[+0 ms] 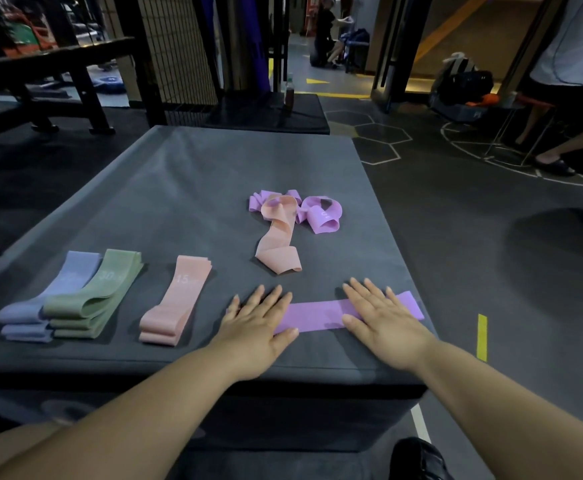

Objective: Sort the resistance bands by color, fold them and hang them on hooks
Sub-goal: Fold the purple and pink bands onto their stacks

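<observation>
My left hand (258,323) and right hand (383,320) lie flat with fingers straight, each pressing one end of a purple band (317,315) stretched between them on the dark surface (179,168). Left of my left hand sit folded pink bands (175,303), then green bands (92,299) and blue bands (40,306). Beyond my fingertips a loose pink band (279,237) lies across tangled purple bands (321,213).

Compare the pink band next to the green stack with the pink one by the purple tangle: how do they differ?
The folded pink band lies in neat flat layers; the loose pink band is twisted and unfolded. The folded one shows a printed 15; the loose one shows no number. The folded one lies alone; the loose one's far end overlaps the purple tangle. Both are pale pink.
</observation>
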